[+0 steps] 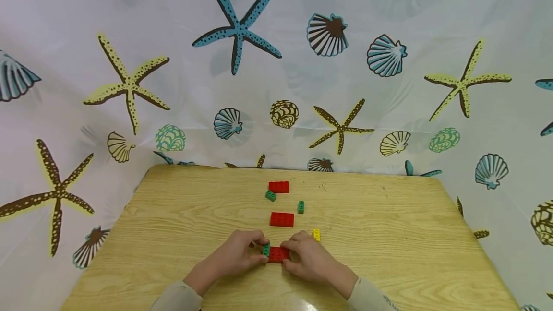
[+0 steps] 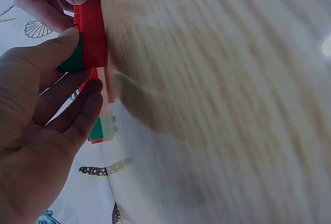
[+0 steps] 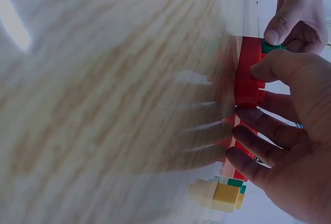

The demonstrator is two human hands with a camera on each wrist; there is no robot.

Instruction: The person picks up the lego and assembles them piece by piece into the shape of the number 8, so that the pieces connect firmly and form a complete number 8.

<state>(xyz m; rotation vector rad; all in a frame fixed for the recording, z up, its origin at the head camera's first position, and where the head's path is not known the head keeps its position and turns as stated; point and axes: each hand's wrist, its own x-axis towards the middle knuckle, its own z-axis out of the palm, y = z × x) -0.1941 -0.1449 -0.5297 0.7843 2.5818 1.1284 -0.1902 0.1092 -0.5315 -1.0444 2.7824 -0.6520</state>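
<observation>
A red toy brick [image 1: 278, 254] lies on the table near its front, with a small green brick [image 1: 266, 250] across the studs at its left end. My left hand [image 1: 236, 254] pinches the green brick between thumb and fingers; in the left wrist view the thumb [image 2: 67, 40] overlaps its side. On the other end, my right hand [image 1: 309, 256] grips the red brick, its thumb [image 3: 266, 70] against the near side and its index finger behind. The remaining right fingers [image 3: 253, 141] extend past the brick close over the table.
Beyond the hands lie a second red brick [image 1: 282, 220], an upright-looking green brick [image 1: 301, 207], and a farther red brick [image 1: 279, 187] with a green brick [image 1: 270, 196] next to it. A yellow brick [image 1: 317, 235] sits just past the right hand. A patterned curtain [image 1: 294, 76] hangs behind the wooden table [image 1: 186, 210].
</observation>
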